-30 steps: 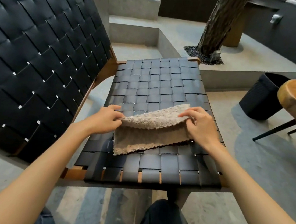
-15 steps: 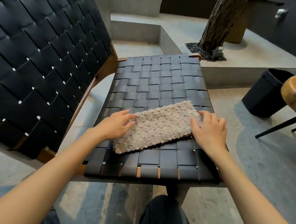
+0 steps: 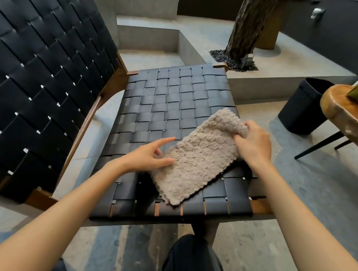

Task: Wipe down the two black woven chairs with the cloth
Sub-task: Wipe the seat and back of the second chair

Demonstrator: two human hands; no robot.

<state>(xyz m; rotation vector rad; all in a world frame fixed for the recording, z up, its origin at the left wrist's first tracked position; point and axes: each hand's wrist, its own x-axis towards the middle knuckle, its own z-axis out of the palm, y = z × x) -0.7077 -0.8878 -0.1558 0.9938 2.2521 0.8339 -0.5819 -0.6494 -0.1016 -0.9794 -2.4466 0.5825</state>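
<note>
The cloth (image 3: 195,157) lay on the seat (image 3: 173,95) of the chair, near the front edge and a bit to the right. It was a long, folded shape. It was soft, fluffy and bumpy, and light brown like sand. It lay slanted, with its near end by the front of the seat.

The right hand (image 3: 253,144) held the far corner of the cloth. Its fingers were curled tight round that corner and bunched it up, so that end was lifted off the seat. The left hand (image 3: 147,156) was at the cloth's left edge. Its fingers were straight and spread out, holding nothing. The thumb touched the edge of the cloth, and the pointing finger reached out over the seat.

The seat was made of flat black straps, woven over and under like a checkerboard. The straps looked smooth and a little shiny. The chair back (image 3: 37,65) stood on the left, woven the same way, with small bright gaps between the straps. A brown wooden frame (image 3: 110,84) ran round the edges.

The floor (image 3: 298,214) was grey, rough concrete, and so were the blocky steps (image 3: 148,2) behind. A tree trunk (image 3: 252,21) with rough bark rose from small dark pebbles (image 3: 228,60). A round black bin (image 3: 302,106) stood on the right, near a thick wooden table (image 3: 350,118) with thin black legs.
</note>
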